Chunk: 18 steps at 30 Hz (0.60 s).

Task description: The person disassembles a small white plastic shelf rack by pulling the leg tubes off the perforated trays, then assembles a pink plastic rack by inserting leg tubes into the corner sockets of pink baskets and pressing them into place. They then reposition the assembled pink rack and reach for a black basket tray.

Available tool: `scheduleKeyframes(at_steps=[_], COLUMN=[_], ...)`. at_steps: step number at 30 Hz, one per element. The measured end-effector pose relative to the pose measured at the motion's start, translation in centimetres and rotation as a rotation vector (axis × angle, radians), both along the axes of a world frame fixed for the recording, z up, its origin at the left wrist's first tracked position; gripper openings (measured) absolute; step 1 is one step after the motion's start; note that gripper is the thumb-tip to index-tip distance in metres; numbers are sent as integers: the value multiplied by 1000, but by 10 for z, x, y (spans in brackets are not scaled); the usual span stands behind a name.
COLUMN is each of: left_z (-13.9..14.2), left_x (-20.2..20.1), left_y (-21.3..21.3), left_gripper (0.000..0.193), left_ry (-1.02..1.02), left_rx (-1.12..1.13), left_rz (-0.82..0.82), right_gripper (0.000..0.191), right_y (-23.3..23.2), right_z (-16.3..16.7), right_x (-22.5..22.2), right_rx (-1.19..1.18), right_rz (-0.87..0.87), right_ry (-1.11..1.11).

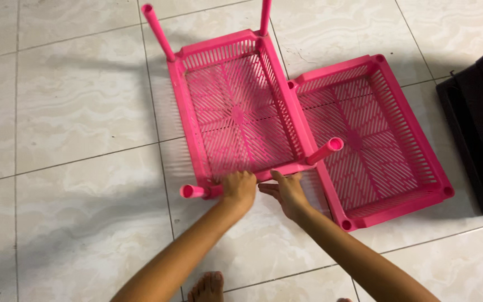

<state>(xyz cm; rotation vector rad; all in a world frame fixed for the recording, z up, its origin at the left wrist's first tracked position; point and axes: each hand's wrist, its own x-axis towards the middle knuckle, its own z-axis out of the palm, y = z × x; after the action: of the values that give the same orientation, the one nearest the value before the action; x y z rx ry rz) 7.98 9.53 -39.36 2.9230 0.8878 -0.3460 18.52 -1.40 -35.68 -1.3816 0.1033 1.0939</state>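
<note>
- Far left and all around you is the pale tiled floor; nothing lies on that side of it
- Next comes the pink slatted tray with legs. It lies on the floor with its four tube legs sticking out: two at the far end, one at the near left corner, one at the near right
- Your left hand is closed over the tray's near rim, just beside the near left leg
- Your right hand sits just right of it on the same rim, fingers laid along the edge in a loose hold; I cannot tell how firmly it grips
- Right of your hands, the near right leg leans out over the second pink tray, which lies flat on the floor with no legs fitted and open sockets at its corners. The two trays touch along their shared side
- At the far right edge stands a dark box-like object, apart from the trays
- My reading: you are at the stage of handling the legged tray by its near edge. The next move calls for a firm, even grip with both hands, so the legs stay seated, and clearance from the second tray's rim
</note>
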Motion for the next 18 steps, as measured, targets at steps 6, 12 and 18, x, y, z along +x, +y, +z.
scheduleKeyframes(at_steps=[6,12,18], left_z=[104,194,126], left_x=[3,32,0], left_y=[-50,-2,129], left_gripper=[31,27,55], left_ry=[-237,-576,-435], left_rx=[-103,-232,-145], left_rz=[6,111,366], right_gripper=[39,54,36], right_y=[27,37,24], right_z=[-13,2,40], right_x=[34,89,158], right_rx=[6,140,-148], right_rz=[50,-25,244], right_ry=[-100,-88,-696])
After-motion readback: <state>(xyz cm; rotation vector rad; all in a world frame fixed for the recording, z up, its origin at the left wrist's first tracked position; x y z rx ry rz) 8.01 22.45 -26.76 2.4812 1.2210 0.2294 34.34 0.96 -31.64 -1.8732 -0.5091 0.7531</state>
